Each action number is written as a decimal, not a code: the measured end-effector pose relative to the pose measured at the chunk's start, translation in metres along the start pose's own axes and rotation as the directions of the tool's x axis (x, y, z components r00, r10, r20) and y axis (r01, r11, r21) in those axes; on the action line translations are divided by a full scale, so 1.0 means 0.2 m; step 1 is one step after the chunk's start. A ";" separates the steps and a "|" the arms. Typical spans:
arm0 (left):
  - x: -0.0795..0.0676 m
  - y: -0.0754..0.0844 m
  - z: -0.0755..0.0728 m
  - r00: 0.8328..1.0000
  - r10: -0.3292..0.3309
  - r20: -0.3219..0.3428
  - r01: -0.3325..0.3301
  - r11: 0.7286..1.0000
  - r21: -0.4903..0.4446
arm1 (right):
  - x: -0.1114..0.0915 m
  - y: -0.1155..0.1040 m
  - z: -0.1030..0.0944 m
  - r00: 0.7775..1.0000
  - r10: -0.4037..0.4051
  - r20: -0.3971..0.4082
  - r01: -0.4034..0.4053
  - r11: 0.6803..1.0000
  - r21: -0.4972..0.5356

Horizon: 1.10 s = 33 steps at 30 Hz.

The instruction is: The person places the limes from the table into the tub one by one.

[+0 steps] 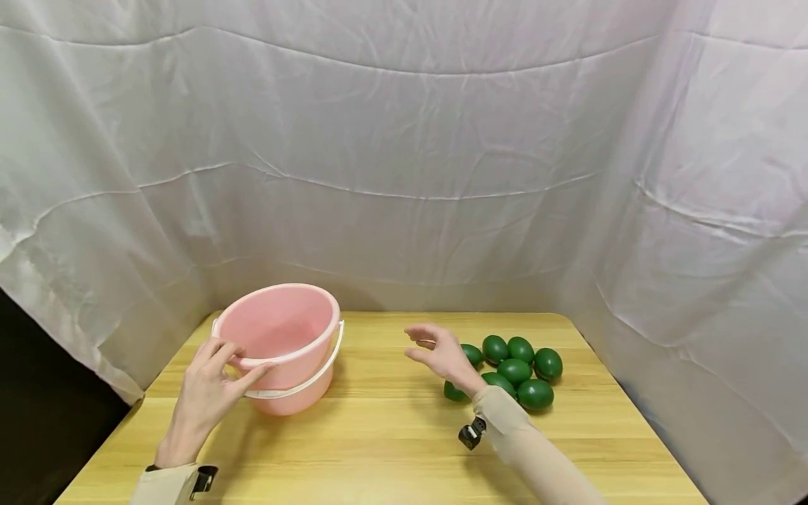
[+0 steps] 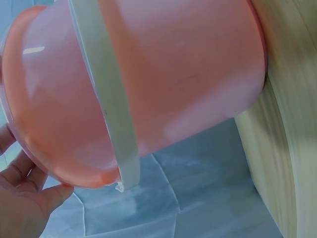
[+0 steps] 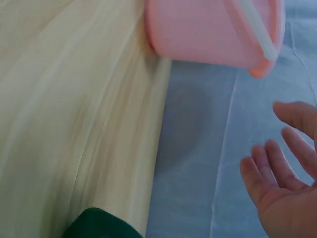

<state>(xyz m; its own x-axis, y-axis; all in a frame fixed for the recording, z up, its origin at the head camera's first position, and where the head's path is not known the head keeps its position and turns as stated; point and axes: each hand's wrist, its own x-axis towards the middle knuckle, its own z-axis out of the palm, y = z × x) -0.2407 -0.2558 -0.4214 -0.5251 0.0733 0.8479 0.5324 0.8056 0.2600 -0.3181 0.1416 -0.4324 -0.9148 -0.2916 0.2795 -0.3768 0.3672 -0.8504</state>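
A pink bucket point(image 1: 290, 379) with a white handle point(image 1: 331, 361) stands on the left of the table. Its rim is pinched by my left hand point(image 1: 205, 393), thumb outside and fingers over the near left edge; the left wrist view shows this grip on the bucket point(image 2: 188, 59) too. My right hand point(image 1: 445, 354) hovers with loosely bent fingers and nothing in it, between the bucket and several smooth, dark green egg-shaped objects point(image 1: 535, 394). The right wrist view shows that hand point(image 3: 287, 198) apart from the bucket point(image 3: 208, 34). My right hand and forearm partly hide the leftmost green objects.
The wooden table point(image 1: 391, 449) has its back edge close to a pale hanging cloth point(image 1: 410, 238), which also runs along both sides. Part of one green object point(image 3: 101, 225) shows low in the right wrist view.
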 end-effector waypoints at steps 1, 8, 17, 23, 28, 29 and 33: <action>0.00 0.00 0.00 1.000 -0.001 0.002 0.001 1.000 -0.002 | 0.00 0.01 -0.01 1.000 0.005 0.020 -0.005 1.000 0.002; 0.00 0.00 0.01 1.000 -0.012 -0.006 0.011 1.000 -0.015 | -0.01 0.04 -0.10 0.997 0.044 0.071 -0.044 0.999 -0.010; 0.00 0.00 0.00 1.000 -0.009 -0.012 0.009 1.000 -0.015 | -0.04 0.10 -0.21 0.985 0.042 0.165 0.001 0.967 -0.254; 0.00 0.00 0.00 0.999 0.014 -0.031 -0.014 1.000 -0.016 | -0.06 0.14 -0.29 0.975 0.096 0.202 -0.006 0.915 -0.404; 0.00 0.00 0.00 0.998 0.037 -0.048 -0.037 0.999 -0.009 | -0.09 0.17 -0.34 0.948 0.152 0.279 0.005 0.870 -0.493; 0.00 0.00 0.00 0.998 0.035 -0.047 -0.035 0.999 -0.010 | -0.09 0.17 -0.34 0.945 0.155 0.287 0.012 0.862 -0.508; 0.00 0.00 0.00 0.999 0.017 -0.040 -0.018 1.000 -0.008 | -0.11 0.18 -0.34 0.938 0.161 0.307 0.032 0.843 -0.537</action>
<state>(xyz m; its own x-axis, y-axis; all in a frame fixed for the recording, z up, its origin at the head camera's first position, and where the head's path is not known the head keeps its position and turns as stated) -0.2411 -0.2562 -0.4224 -0.4892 0.0639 0.8699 0.5466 0.7996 0.2487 -0.3214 0.2207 -0.4382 -0.8739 -0.4860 -0.0115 -0.4247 0.7747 -0.4686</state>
